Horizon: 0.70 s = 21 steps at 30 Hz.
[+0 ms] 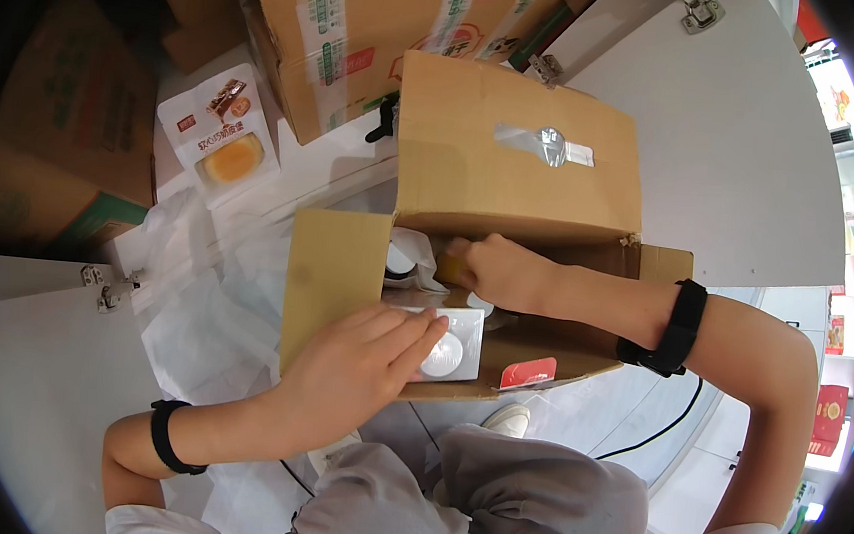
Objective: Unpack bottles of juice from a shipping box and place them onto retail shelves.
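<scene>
An open cardboard box (522,154) with its flaps folded out lies before me. My left hand (364,352) rests on a white shrink-wrapped carton (458,345) with a round pale mark, at the box's near left edge; its fingers lie over the top and whether they grip cannot be told. My right hand (505,273) reaches into the box with curled fingers, at a blurred yellowish item (451,269). Beside that, a white wrapped item (416,259) with a dark rim sits in the box's left part. A red label (528,373) shows at the near wall.
A large taped cardboard carton (369,51) stands in the cabinet behind, beside a packaged bread bag (219,134). White cabinet doors (723,140) stand open at both sides. Clear plastic bags (205,310) lie to the left. A black cable (658,432) crosses the floor on the right.
</scene>
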Available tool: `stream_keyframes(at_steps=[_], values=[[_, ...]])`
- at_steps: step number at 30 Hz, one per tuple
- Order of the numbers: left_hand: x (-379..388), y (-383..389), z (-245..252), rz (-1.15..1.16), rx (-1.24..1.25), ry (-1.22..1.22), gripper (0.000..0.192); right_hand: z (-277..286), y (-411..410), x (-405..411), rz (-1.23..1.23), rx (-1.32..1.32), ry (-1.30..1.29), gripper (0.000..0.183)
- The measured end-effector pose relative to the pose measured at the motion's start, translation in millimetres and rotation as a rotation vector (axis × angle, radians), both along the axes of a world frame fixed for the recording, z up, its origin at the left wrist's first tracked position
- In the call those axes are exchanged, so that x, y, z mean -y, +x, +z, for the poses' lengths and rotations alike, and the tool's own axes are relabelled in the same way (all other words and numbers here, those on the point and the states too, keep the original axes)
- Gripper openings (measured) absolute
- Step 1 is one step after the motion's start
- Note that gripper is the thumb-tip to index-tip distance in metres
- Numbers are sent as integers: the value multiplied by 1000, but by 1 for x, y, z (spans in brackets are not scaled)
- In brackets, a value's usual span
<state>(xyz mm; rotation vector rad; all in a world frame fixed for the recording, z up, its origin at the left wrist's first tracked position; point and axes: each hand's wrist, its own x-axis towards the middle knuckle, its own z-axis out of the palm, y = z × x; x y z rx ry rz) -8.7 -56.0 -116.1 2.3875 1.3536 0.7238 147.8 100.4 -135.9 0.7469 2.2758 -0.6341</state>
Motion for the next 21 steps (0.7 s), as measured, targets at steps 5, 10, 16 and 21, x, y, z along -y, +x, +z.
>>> stream_keyframes(at_steps=[5,10,16,21], values=[[2,1,6,-11,-60,-24,50,7,-28,7,-173,-148,-192,52],[1,2,5,-5,-49,-16,50,-19,-52,12,-209,-149,-237,59],[1,0,1,-11,-58,-46,50,-55,-56,11,-159,-134,-126,40],[1,0,0,-9,-8,-5,51,29,-21,-3,-73,-119,-147,32]])
